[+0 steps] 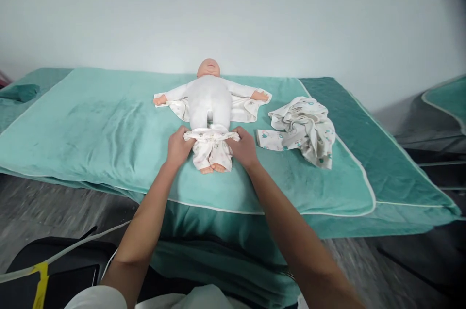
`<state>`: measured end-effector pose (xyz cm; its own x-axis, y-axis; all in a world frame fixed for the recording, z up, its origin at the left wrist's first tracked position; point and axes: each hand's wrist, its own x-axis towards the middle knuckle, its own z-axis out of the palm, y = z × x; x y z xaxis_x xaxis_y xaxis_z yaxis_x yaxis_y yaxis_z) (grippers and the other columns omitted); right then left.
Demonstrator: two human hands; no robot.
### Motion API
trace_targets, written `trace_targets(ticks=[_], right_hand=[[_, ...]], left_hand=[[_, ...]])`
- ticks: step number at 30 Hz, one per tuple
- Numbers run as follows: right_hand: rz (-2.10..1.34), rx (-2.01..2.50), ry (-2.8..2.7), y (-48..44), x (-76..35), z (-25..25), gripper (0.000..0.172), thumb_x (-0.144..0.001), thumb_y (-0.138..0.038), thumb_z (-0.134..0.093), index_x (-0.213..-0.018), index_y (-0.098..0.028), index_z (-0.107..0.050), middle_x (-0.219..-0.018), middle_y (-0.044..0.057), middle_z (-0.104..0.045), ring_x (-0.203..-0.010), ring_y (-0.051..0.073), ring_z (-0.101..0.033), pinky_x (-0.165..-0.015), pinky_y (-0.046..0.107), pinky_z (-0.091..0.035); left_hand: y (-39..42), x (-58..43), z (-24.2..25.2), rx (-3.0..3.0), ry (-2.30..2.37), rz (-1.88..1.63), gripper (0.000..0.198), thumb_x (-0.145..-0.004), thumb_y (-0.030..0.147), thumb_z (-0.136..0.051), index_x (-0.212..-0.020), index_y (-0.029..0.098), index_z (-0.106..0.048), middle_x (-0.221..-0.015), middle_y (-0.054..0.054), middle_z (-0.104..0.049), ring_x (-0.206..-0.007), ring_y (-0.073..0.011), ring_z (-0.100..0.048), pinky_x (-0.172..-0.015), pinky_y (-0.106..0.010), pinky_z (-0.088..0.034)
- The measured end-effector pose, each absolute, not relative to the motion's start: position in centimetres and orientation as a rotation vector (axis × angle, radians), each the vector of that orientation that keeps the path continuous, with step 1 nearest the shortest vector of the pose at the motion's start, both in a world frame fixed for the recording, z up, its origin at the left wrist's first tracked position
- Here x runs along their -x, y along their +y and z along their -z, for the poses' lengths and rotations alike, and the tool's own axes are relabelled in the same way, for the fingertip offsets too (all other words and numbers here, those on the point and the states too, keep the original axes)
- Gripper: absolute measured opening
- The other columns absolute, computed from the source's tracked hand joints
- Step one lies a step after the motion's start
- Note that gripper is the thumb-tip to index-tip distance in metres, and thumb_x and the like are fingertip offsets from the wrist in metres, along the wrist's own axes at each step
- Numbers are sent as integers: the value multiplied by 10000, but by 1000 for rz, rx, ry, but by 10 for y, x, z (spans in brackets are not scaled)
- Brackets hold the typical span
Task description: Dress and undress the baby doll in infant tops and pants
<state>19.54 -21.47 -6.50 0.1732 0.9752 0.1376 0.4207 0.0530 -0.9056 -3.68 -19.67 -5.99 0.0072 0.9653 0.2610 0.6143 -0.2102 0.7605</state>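
A baby doll (209, 98) with a white cloth body lies on its back on the green bed, its head toward the wall. Small printed baby pants (212, 150) cover its lower legs, and its feet show at the leg ends. My left hand (179, 143) pinches the left side of the waistband, while my right hand (243, 145) grips the right side. Between them the waistband is stretched across the doll's legs. Beneath the doll's arms and back, a printed baby shirt (244, 109) is spread out.
Crumpled printed baby clothes (307, 129) lie to the right of the doll. The light green cover (109, 129) has white piping and drapes over the bed's front edge. A white wall (233, 13) rises behind. At the lower left are a black chair (73, 255) and a cable (91, 237) with yellow tape.
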Motion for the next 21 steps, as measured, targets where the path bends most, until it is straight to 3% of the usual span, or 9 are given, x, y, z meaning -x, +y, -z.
trace_targets(ticks=[2, 4, 6, 8, 11, 14, 18, 21], right_hand=[[-898, 1459, -1538, -220, -203, 61, 426, -762, -561, -707, -962, -223, -543, -922, 16, -622, -887, 221, -591, -797, 359, -496], [-975, 1348, -1728, -229, -211, 60, 749, -680, -649, -794, -1214, -205, -513, -1223, 109, -623, -1133, 301, -607, -971, 441, -514], [-922, 1285, -1889, -238, -216, 61, 1059, -549, -681, -883, -1378, -192, -439, -1411, 184, -532, -1332, 381, -520, -1128, 529, -437], [-799, 1318, -1976, -247, -214, 63, 1207, -453, -689, -929, -1426, -186, -422, -1433, 210, -510, -1393, 438, -464, -1192, 598, -356], [-702, 1403, -1958, -255, -205, 64, 1174, -469, -667, -933, -1411, -171, -437, -1385, 215, -541, -1365, 451, -494, -1171, 615, -373], [-778, 1413, -1873, -262, -196, 58, 1074, -540, -620, -912, -1383, -174, -418, -1397, 203, -547, -1329, 400, -539, -1111, 532, -448], [-918, 1524, -1794, -270, -193, 37, 806, -670, -642, -820, -1248, -210, -460, -1229, 100, -648, -1115, 290, -637, -963, 418, -502], [-968, 1605, -1820, -272, -196, 13, 597, -719, -642, -785, -1069, -228, -535, -1064, 33, -685, -978, 241, -636, -844, 354, -486]], left_hand=[[-207, 41, 54, -1893, 1469, -1027, 338, -809, 368, -701, -1079, 207, -578, -1047, -36, -651, -1006, -211, -630, -922, -340, -501], [-221, 46, 49, -1998, 1317, -929, 667, -754, 440, -802, -1307, 200, -516, -1314, -107, -560, -1264, -266, -569, -1104, -398, -464], [-234, 50, 45, -2104, 1224, -808, 938, -691, 492, -872, -1455, 201, -413, -1457, -161, -433, -1421, -320, -462, -1207, -452, -399], [-243, 51, 42, -2184, 1201, -706, 1094, -654, 521, -906, -1524, 198, -327, -1525, -200, -346, -1488, -366, -392, -1236, -500, -371], [-248, 48, 38, -2287, 1246, -604, 1147, -634, 526, -925, -1533, 183, -300, -1562, -239, -303, -1495, -410, -388, -1200, -537, -409], [-248, 45, 32, -2401, 1347, -496, 1087, -665, 567, -895, -1511, 186, -329, -1524, -233, -394, -1391, -419, -513, -1087, -537, -489], [-250, 42, 15, -2567, 1406, -335, 835, -774, 616, -792, -1402, 188, -447, -1348, -185, -614, -1222, -396, -646, -991, -494, -498], [-255, 42, -3, -2566, 1408, -249, 614, -868, 607, -687, -1301, 202, -525, -1110, -126, -735, -1104, -367, -698, -924, -429, -490]])
